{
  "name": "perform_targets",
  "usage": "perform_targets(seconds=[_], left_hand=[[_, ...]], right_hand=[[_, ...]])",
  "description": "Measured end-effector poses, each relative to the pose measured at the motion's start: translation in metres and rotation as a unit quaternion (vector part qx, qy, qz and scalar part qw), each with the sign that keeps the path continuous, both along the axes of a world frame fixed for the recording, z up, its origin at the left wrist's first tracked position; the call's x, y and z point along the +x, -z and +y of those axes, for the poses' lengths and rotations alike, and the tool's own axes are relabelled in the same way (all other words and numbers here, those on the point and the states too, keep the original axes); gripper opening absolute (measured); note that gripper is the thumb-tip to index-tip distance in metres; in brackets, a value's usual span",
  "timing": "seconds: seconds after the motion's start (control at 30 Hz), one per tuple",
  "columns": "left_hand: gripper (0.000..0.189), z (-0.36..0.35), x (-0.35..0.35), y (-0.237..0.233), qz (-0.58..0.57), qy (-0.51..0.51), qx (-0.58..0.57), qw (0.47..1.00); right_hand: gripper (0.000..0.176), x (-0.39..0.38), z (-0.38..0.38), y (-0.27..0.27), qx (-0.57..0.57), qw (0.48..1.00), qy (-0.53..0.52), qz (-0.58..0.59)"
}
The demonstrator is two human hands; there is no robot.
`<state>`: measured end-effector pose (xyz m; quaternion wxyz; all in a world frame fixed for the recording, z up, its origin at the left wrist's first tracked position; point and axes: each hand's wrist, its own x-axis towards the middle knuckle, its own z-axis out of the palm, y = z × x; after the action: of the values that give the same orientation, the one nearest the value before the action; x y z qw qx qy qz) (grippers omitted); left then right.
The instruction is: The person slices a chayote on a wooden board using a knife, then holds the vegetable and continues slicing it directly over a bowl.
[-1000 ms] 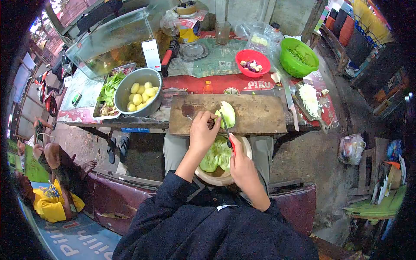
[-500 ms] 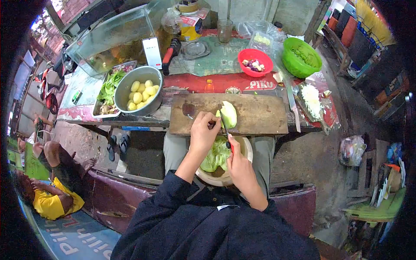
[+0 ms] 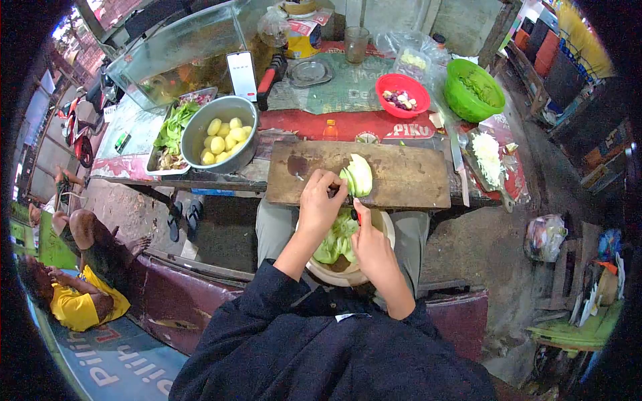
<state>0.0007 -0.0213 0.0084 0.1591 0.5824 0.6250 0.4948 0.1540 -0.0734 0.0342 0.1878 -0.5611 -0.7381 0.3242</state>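
On the wooden cutting board (image 3: pixel 414 180) lies a pale green vegetable (image 3: pixel 362 175), cut into wedge-like pieces. My left hand (image 3: pixel 321 202) is closed at its near left side, fingertips pinched on the edge of a piece. My right hand (image 3: pixel 376 250) grips a knife (image 3: pixel 356 215) by its red and black handle. The blade points away from me at the vegetable, mostly hidden by the fingers. Just under the board's near edge, a cream bowl (image 3: pixel 386 230) between my knees contains light green cut pieces (image 3: pixel 332 246).
Left of the board stands a grey pot (image 3: pixel 189 137) of peeled potatoes, beside a tray of greens (image 3: pixel 172 127). A red bowl (image 3: pixel 420 93), a green basket (image 3: pixel 461 110) and a second knife (image 3: pixel 459 157) are to the right. A person in yellow (image 3: pixel 87 301) sits at left.
The camera view has shifted slightly, moving the table rightward in frame. The knife blade, plainly visible before at the vegetable, is now lower and mostly hidden behind my hands.
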Motion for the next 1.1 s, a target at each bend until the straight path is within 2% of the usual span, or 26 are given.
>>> perform_targets(seconds=[0.17,0.3,0.37,0.5,0.57,0.63,0.67,0.73,0.9,0.97,1.1], left_hand=[[0.014,0.000,0.001,-0.001,-0.003,0.003,-0.016,1.000],[0.013,-0.001,-0.001,0.004,0.011,0.003,-0.011,1.000],[0.013,0.000,0.000,0.003,0.012,0.006,-0.016,1.000],[0.007,0.000,0.003,-0.003,0.013,0.003,-0.019,1.000],[0.008,-0.001,0.003,-0.005,0.023,0.007,-0.027,0.999],[0.011,0.000,0.001,-0.004,0.109,0.021,0.018,0.994],[0.011,0.000,0.001,-0.004,0.109,0.020,0.018,0.994],[0.009,-0.001,0.002,-0.009,0.007,0.010,-0.007,1.000],[0.010,0.001,-0.003,0.003,0.004,0.013,-0.006,1.000],[0.011,0.001,-0.002,0.005,0.002,0.013,0.010,1.000],[0.010,0.001,-0.002,0.005,0.001,0.008,0.015,1.000]], right_hand=[[0.068,0.002,-0.011,-0.012,-0.011,0.995,-0.017,-0.102],[0.066,0.014,-0.021,-0.009,-0.013,0.994,-0.024,-0.107],[0.065,0.019,-0.018,0.009,0.022,0.998,0.002,0.054],[0.061,0.018,-0.015,0.013,0.118,0.987,0.007,0.111],[0.059,0.017,-0.017,-0.013,-0.038,0.999,0.016,-0.015],[0.058,0.018,-0.018,-0.028,-0.040,0.998,0.010,-0.040],[0.058,0.018,-0.018,-0.032,-0.044,0.997,0.002,-0.065],[0.059,0.020,-0.020,-0.027,-0.028,0.999,0.009,-0.031],[0.060,0.018,-0.028,-0.021,0.044,0.997,0.006,0.060],[0.061,0.014,-0.030,-0.026,-0.021,0.998,0.000,0.063],[0.062,0.012,-0.032,-0.022,-0.031,0.998,-0.004,0.063]])
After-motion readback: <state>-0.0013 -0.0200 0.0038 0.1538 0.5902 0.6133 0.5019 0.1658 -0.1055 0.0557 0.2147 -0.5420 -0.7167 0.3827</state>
